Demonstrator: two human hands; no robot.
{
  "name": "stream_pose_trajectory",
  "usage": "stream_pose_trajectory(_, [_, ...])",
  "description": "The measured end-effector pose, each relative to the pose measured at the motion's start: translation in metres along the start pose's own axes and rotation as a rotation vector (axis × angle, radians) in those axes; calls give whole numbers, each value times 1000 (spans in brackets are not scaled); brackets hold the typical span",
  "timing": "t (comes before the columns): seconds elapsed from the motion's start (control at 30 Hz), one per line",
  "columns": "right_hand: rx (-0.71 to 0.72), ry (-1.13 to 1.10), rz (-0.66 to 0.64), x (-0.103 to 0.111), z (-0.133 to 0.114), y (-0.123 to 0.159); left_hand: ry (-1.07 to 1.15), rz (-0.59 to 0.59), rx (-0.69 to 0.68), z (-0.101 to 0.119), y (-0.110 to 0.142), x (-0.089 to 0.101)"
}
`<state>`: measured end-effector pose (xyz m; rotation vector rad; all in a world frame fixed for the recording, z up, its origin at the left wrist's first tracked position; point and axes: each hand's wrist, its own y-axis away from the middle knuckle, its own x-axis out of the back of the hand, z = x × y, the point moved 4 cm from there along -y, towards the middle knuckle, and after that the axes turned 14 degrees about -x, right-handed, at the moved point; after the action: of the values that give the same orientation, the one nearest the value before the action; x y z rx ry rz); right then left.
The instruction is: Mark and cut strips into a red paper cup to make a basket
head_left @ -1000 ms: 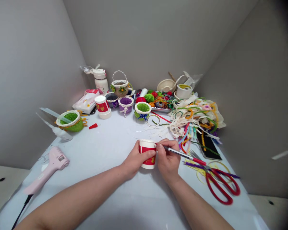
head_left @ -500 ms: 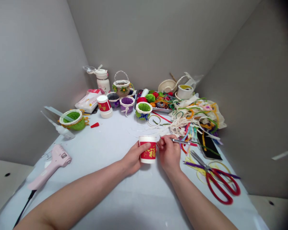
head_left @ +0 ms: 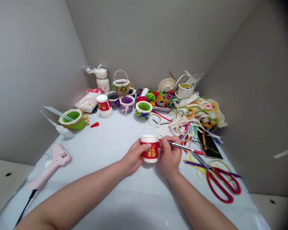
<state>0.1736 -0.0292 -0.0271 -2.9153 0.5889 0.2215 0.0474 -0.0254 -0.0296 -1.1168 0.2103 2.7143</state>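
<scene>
My left hand (head_left: 135, 155) is closed round the left side of a white paper cup (head_left: 153, 154) with a red band and gold lettering, its thumb across the front. The cup stands upright, open end up. In my right hand (head_left: 170, 155) is a red marker pen (head_left: 186, 148), pinched between thumb and fingers. Its tip points left at the cup's right side, just below the rim; whether it touches I cannot tell. A red pen cap (head_left: 94, 125) lies apart on the table at left.
A pink glue gun (head_left: 55, 163) lies at left, near a green basket (head_left: 74, 121). Red-handled scissors (head_left: 220, 180) and a purple pencil (head_left: 196, 164) lie at right. Behind stand small baskets (head_left: 127, 104), stacked paper cups (head_left: 104, 107), a yarn tray (head_left: 158, 107) and a pile of cords (head_left: 182, 123).
The cup has shifted slightly to the right in my left hand. The marker has swung so its back end sits lower and its tip is nearer the cup.
</scene>
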Motion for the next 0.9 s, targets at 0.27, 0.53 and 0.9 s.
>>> stream_pose_trajectory(0.27, [8, -63, 4, -1, -12, 2, -112, 10, -27, 2, 2, 0])
stream_pose_trajectory(0.53, [117, -56, 6, -3, -43, 13, -176, -16, -7, 1, 6, 1])
stream_pose_trajectory(0.9, [244, 27, -28, -3, -40, 22, -128, -72, 97, -5, 10, -2])
